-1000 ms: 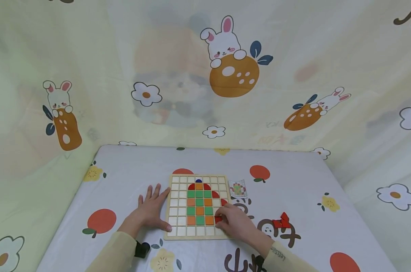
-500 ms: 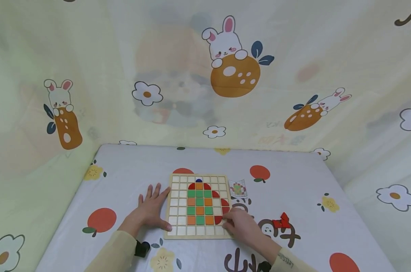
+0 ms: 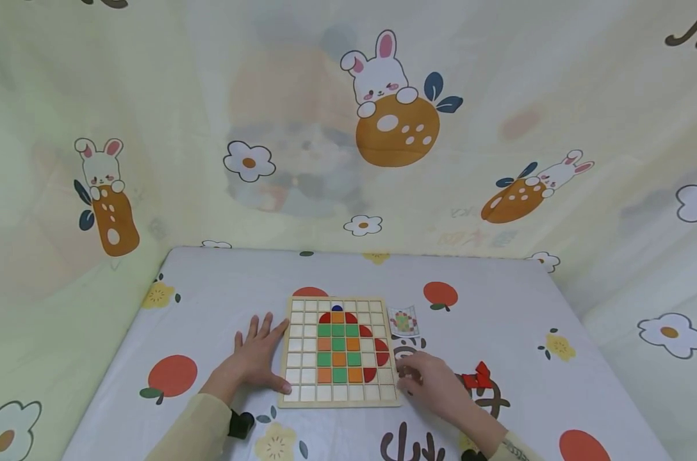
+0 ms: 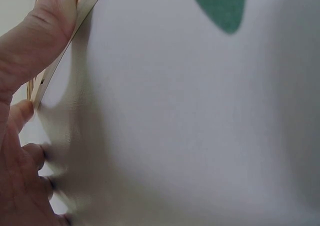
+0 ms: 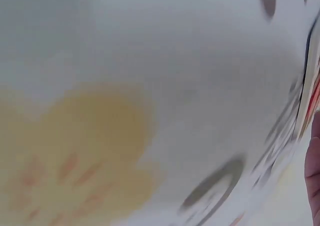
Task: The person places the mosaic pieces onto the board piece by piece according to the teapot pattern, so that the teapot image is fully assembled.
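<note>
A wooden grid board (image 3: pixel 339 404) lies flat on the cloth, with green and orange square tiles (image 3: pixel 339 344) in its middle columns. Red curved tiles (image 3: pixel 382 352) run down its right part, and a blue half-round tile (image 3: pixel 337 308) sits at the top. My left hand (image 3: pixel 250 362) lies spread at the left side, thumb and index finger touching the frame; the left wrist view shows its thumb (image 4: pixel 40 33) against the board's edge. Just off the right edge is my right hand (image 3: pixel 432 381), fingers loosely bent, no tile showing between them.
Several loose red tiles (image 3: pixel 480 376) lie on the cloth beyond my right hand, partly covered by it. A small pattern card (image 3: pixel 404 321) rests against the board's upper right. A printed curtain (image 3: pixel 302 96) rises behind and beside the table (image 3: pixel 227 275).
My right hand has drawn back rightward from the lower right cells, uncovering a red curved tile there and another red tile above it. The left hand stays put.
</note>
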The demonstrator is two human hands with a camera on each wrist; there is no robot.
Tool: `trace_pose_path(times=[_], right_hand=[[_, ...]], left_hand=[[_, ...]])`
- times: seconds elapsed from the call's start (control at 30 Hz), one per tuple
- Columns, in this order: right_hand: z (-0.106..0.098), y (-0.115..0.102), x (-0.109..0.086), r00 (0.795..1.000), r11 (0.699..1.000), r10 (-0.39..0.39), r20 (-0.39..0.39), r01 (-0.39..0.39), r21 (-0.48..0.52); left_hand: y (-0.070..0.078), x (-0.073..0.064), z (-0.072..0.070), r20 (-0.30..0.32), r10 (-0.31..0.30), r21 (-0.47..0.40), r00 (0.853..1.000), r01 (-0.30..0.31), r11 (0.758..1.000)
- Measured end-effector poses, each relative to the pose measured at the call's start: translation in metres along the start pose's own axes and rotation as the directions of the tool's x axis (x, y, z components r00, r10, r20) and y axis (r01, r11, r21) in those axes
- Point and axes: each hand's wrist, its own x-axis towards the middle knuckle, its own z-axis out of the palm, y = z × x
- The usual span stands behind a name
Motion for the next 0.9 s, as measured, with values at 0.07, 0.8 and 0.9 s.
trace_pose_path(times=[0.07, 0.8, 0.9], right_hand=[[-0.009, 0.013, -0.003, 0.999, 1.000, 0.030, -0.031, -0.030, -0.001], [-0.062, 0.146, -0.018, 0.975, 0.980, 0.199, -0.097, -0.198, 0.023], [-0.059, 0.150, -0.016, 0.974, 0.976, 0.217, -0.070, -0.215, 0.025]], left_hand=[[0.000, 0.001, 0.001, -0.001, 0.000, 0.001, 1.000, 0.000, 1.000], [0.001, -0.004, -0.003, -0.004, 0.023, -0.016, 1.000, -0.023, 1.000], [0.001, -0.004, -0.003, -0.009, 0.025, -0.008, 1.000, -0.025, 1.000]])
